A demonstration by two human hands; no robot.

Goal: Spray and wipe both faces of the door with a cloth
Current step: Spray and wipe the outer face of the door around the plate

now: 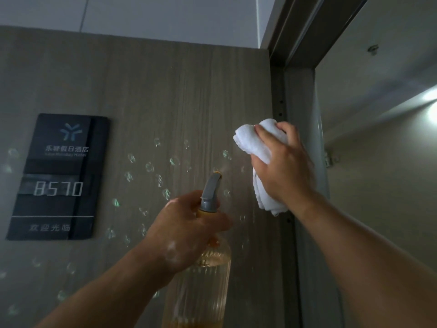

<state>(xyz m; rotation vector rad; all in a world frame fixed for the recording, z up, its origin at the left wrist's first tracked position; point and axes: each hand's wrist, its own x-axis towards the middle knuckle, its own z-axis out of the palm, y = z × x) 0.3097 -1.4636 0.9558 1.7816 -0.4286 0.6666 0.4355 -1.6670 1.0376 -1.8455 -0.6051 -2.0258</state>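
Observation:
The wood-grain door (165, 95) fills the left and middle of the view, its face dotted with several wet spray droplets. My left hand (186, 230) grips the neck of a clear ribbed spray bottle (201, 287) with amber liquid; its grey nozzle (212, 188) points at the door. My right hand (283, 166) holds a folded white cloth (257, 143) against the door near its right edge.
A black room plate (59, 176) reading 8570 is fixed on the door at the left. The grey door frame (302, 162) runs down the right of the door, with a dim corridor and ceiling lights (431, 107) beyond it.

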